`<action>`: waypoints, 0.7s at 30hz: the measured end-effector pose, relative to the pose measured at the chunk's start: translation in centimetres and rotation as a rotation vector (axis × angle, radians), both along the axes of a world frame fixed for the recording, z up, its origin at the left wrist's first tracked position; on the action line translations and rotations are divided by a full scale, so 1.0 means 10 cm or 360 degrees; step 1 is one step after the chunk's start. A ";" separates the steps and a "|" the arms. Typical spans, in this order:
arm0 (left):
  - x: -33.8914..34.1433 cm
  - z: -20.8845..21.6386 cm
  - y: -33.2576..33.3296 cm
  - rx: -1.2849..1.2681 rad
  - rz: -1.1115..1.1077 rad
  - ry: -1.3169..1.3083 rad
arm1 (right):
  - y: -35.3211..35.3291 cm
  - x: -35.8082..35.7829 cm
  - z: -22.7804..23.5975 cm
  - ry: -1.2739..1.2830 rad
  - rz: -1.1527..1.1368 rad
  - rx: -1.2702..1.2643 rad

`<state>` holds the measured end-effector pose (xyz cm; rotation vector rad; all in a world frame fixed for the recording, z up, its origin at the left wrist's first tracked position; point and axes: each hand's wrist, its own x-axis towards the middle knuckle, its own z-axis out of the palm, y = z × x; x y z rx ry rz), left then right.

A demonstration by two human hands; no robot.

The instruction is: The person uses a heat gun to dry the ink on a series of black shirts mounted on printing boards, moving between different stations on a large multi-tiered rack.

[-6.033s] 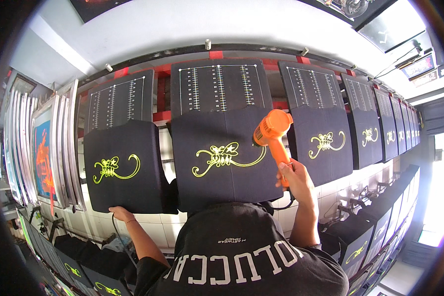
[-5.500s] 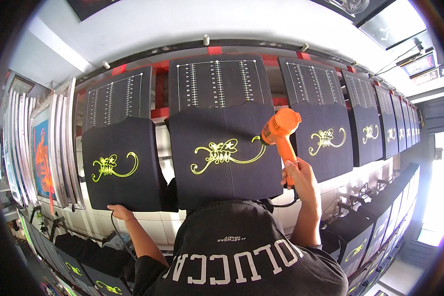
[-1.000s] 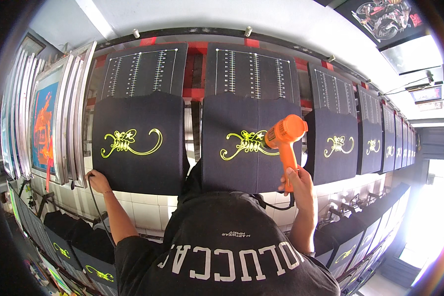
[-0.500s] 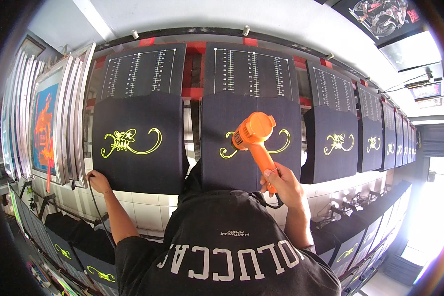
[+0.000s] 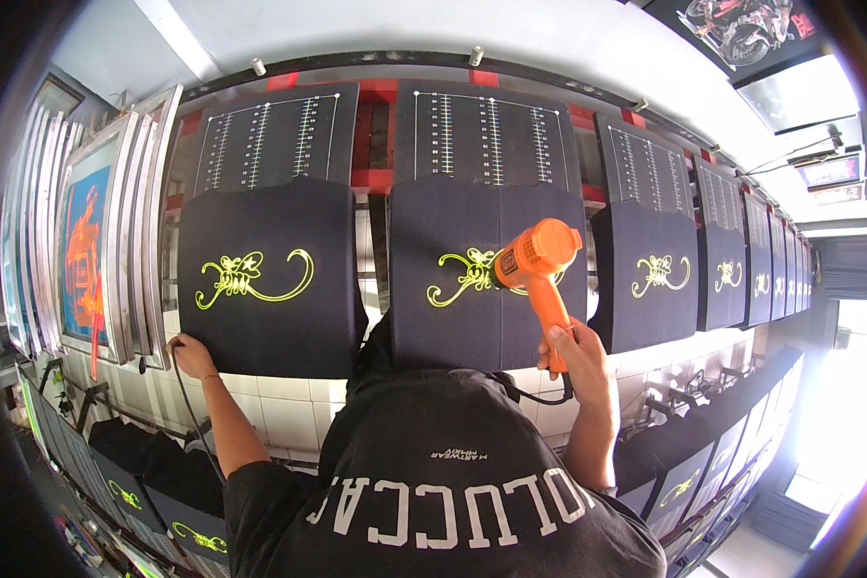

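My right hand [image 5: 582,362] is wrapped round the handle of an orange heat gun [image 5: 546,250]. Its nozzle points left and down at a black shirt [image 5: 443,332] stretched over the middle board. The gun's head covers part of the shirt's yellow line print [image 5: 467,275]. Off to the left, my left hand [image 5: 195,356] is closed on a dark cord [image 5: 185,400], beside the lower left corner of another black shirt [image 5: 270,342]. That shirt carries the same yellow print [image 5: 250,277], fully in sight.
Framed printing screens [image 5: 91,241] stand upright in a row at the left. More shirt-covered boards [image 5: 650,313] run off to the right along a red and black rack [image 5: 374,177]. Behind me is a second row of boards [image 5: 202,501]. Pale tiles [image 5: 289,409] show between the rows.
The heat gun has moved right across the middle shirt with my right hand, uncovering more of the print's left part. My left hand stays in place on the cord.
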<state>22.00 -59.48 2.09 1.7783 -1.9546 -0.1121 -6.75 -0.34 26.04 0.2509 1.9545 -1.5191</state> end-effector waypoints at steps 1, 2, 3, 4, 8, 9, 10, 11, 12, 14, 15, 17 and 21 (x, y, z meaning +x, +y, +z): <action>0.00 0.00 0.00 -0.0002 0.0004 -0.0002 | 0.02 0.01 0.00 0.0003 0.0009 -0.0018; -0.01 0.00 0.01 -0.0002 0.0007 -0.0002 | 0.04 0.03 -0.01 0.0019 -0.0002 0.0008; -0.03 0.01 0.02 0.0006 0.0014 -0.0003 | 0.06 0.06 -0.03 0.0034 -0.0013 0.0034; -0.04 0.02 0.03 0.0015 0.0021 -0.0003 | 0.09 0.08 -0.04 0.0050 -0.0023 0.0060; -0.04 0.05 0.04 -0.0029 -0.0001 -0.0095 | 0.20 0.14 0.02 0.0030 -0.0158 0.0136; -0.03 0.05 0.04 0.0022 0.0008 -0.0095 | 0.22 0.16 0.03 0.0039 -0.0172 0.0143; -0.02 0.05 0.03 0.0073 0.0017 -0.0094 | 0.23 0.17 0.03 0.0047 -0.0185 0.0151; -0.03 0.06 0.03 0.0123 0.0021 -0.0091 | 0.24 0.17 0.03 0.0047 -0.0185 0.0136; -0.04 0.07 0.04 0.0143 0.0035 -0.0089 | 0.24 0.18 0.02 0.0047 -0.0184 0.0122; -0.06 0.10 0.06 0.0182 0.0061 -0.0083 | 0.21 0.18 0.01 0.0033 -0.0181 0.0087; -0.08 0.11 0.07 0.0182 0.0060 -0.0070 | 0.16 0.16 0.00 0.0019 -0.0180 0.0067; -0.08 0.14 0.08 0.0182 0.0064 -0.0044 | 0.10 0.13 -0.04 0.0031 -0.0129 -0.0052; -0.11 0.15 0.12 0.0051 0.0048 0.0102 | -0.03 0.10 0.06 -0.0004 0.0024 0.0040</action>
